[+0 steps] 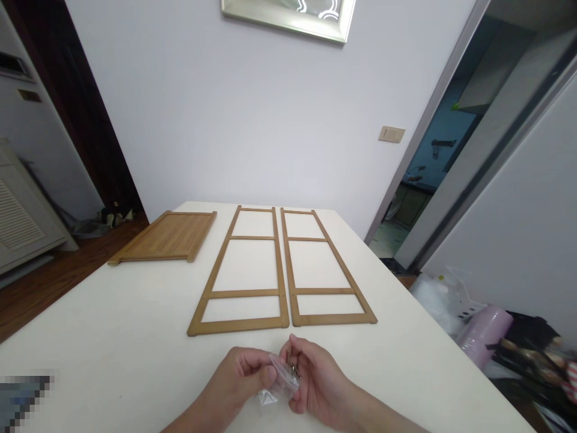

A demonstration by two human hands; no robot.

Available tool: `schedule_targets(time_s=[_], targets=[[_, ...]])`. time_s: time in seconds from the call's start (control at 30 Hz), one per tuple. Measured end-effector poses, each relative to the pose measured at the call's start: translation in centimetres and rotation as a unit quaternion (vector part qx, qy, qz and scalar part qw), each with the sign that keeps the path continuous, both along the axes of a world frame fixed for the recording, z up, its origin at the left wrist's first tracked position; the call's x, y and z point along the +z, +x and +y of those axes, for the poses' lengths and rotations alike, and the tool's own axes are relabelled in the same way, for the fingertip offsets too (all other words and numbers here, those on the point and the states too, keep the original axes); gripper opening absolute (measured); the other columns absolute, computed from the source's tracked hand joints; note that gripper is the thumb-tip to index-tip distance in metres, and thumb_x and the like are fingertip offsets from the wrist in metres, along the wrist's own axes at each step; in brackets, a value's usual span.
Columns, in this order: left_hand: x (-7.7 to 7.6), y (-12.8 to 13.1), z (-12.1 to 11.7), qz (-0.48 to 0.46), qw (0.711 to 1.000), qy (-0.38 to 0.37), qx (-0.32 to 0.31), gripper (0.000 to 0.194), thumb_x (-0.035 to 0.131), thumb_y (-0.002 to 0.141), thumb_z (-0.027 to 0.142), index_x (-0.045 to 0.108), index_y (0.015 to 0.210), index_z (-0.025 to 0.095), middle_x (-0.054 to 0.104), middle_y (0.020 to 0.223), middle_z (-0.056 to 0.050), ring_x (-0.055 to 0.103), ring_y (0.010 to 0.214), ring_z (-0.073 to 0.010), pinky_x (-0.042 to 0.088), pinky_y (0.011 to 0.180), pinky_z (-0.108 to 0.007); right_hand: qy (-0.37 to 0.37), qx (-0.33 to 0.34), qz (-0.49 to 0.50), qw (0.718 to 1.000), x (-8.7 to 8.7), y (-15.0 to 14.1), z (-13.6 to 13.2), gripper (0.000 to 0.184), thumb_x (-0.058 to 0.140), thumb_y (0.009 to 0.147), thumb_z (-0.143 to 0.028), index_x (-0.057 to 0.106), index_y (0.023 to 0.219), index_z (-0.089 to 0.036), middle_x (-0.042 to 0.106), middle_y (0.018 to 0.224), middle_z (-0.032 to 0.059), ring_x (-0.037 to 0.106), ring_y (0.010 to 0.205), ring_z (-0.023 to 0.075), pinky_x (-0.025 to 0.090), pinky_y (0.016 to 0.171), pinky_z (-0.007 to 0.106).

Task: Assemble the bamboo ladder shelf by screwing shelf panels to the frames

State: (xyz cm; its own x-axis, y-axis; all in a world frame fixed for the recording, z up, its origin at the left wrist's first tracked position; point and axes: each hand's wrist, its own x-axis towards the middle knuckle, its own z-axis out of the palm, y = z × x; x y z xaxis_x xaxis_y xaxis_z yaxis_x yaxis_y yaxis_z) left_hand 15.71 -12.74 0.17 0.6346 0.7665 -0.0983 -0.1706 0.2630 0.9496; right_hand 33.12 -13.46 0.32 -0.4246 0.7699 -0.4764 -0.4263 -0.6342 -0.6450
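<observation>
Near the front edge of the white table, my left hand (252,376) pinches a small clear plastic bag (283,377) between thumb and fingers. My right hand (318,376) is curled around the bag's other side, with small metal screws (294,368) at its fingers. Whether those screws are inside the bag or out of it I cannot tell. Just beyond my hands lie two flat wooden ladder-like frames, a left frame (243,294) and a right frame (324,291), side by side with a narrow gap between them.
Wooden slatted panels (169,236) lie on the far left of the white table (112,331). A pixelated dark object (20,397) sits at the lower left. Behind the table stands a wall with a switch (392,134). Bags and a pink roll (487,334) are at the right.
</observation>
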Motion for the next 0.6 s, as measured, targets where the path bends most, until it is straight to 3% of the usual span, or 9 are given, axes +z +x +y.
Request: schedule_targets(time_s=[0.17,0.3,0.43,0.6], targets=[[-0.7,0.3,-0.3,-0.003,1.000,0.007,-0.004,0.043,0.068,0.078,0.054,0.079,0.092,0.015,0.075,0.081,-0.010,0.067,0.080,-0.0248,0.047,0.079,-0.034,-0.066,0.020,-0.040,0.997,-0.5,0.3,0.0,0.038,0.052,0.089,-0.051,0.053,0.069,-0.019,0.042,0.048,-0.0071,0.033,0.033,0.0054,0.018,0.031,0.016],[-1.4,0.1,-0.2,-0.006,1.000,-0.013,0.020,0.038,0.068,0.081,0.048,0.077,0.094,0.013,0.072,0.079,-0.008,0.062,0.072,-0.0173,0.044,0.072,-0.029,-0.112,0.032,-0.009,0.993,-0.9,1.2,0.6,0.044,0.050,0.090,-0.051,0.043,0.061,-0.019,0.037,0.048,-0.0080,0.031,0.033,0.0040,0.015,0.033,0.015],[-2.7,-0.1,0.4,0.032,0.994,-0.036,0.095,0.039,0.073,0.077,0.049,0.075,0.089,0.012,0.064,0.062,-0.001,0.053,0.058,-0.0107,0.038,0.059,-0.023,-0.098,0.022,0.008,0.995,-0.4,2.0,1.1,0.043,0.054,0.089,-0.043,0.035,0.058,-0.020,0.040,0.051,-0.0069,0.031,0.036,0.0034,0.011,0.034,0.015],[-3.4,0.2,0.7,0.057,0.986,-0.062,0.142,0.051,0.080,0.064,0.055,0.068,0.090,0.012,0.061,0.058,0.001,0.054,0.052,-0.0109,0.039,0.056,-0.024,-0.028,0.045,-0.035,0.998,0.4,2.1,1.1,0.042,0.064,0.083,-0.051,0.046,0.063,-0.018,0.034,0.050,-0.0095,0.026,0.038,0.0028,0.007,0.037,0.017]])
